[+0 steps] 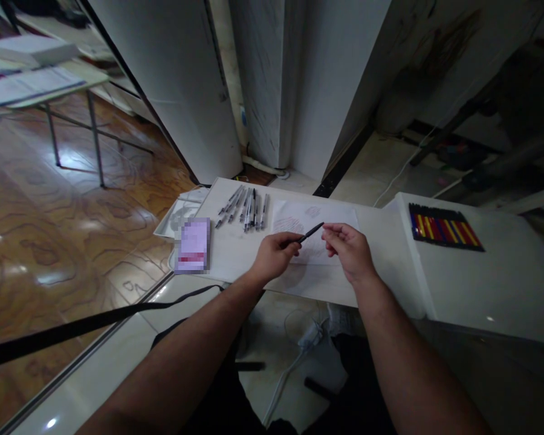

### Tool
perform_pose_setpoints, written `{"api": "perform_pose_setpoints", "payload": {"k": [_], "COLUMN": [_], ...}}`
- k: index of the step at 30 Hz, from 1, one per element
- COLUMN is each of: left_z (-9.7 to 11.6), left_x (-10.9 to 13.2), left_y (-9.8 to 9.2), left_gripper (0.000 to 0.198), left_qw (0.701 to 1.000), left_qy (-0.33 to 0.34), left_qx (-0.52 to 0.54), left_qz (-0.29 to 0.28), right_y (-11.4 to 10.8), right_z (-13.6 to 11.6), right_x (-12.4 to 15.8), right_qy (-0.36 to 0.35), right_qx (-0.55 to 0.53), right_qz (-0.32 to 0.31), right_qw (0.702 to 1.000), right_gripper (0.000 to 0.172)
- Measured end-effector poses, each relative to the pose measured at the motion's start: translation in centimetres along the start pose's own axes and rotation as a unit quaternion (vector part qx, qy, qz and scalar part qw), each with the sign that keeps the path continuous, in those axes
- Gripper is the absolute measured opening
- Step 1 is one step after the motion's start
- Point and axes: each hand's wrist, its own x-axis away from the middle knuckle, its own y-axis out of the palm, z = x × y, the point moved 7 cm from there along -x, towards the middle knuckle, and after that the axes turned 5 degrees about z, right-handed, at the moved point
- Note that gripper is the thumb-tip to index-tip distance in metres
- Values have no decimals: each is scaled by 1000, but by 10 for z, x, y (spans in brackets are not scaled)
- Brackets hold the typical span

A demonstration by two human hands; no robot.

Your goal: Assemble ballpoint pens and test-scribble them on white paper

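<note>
My left hand (276, 255) grips a black pen (312, 231) between thumb and fingers, and the pen slants up to the right. At its far end is my right hand (348, 246), with its fingers curled in close to the thumb. The right fingertips touch or almost touch the pen's end; anything between them is too small to make out. Beneath both hands lies a white sheet of paper (340, 212) with scribbled pen strokes. Several clear-barrelled pens (247, 211) are spread left of the paper on the white table (236, 257).
A pixelated lilac box (194, 244) sits at the table's left edge. On the raised surface at right is a dark case (446, 228) of red, yellow and blue pens. A white power strip (310, 335) with a cable is below the table. Pillars stand beyond it.
</note>
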Motion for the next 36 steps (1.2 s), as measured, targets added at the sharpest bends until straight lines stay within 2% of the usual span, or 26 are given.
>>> {"api": "perform_pose_setpoints", "payload": {"k": [2,5,8,13,20,23,27,32,36], "left_z": [-4,-5,-5,-7,-1,-1,0,3,4], "left_x": [-1,0,2,2,2,2,3,4,4], "left_y": [4,8,11,13,8,8,9,8,9], "left_gripper": [23,23,24,24,18,17,18,17,17], "left_qw": [998,995,996,996,1000,1000,999,999,999], "left_qy": [-32,-41,-29,-7,27,27,29,35,31], "left_qx": [56,85,74,76,10,-2,-9,-17,5], "left_qz": [-23,-39,-46,-44,-12,-14,-20,-6,-8], "right_y": [1,3,4,4,4,5,7,8,14], "right_z": [0,-1,-3,-4,-4,-6,-7,-1,-1], "right_x": [1,1,1,1,1,2,3,3,4], "right_qy": [6,5,-7,-14,-23,-29,-32,-18,-15], "right_qx": [-26,-45,-46,-32,-20,-15,-33,-22,-52], "right_qz": [-7,-11,-9,3,12,2,-9,-5,-37], "right_qw": [1000,999,999,999,999,999,999,1000,998], "right_gripper": [38,37,36,23,23,19,32,27,37]}}
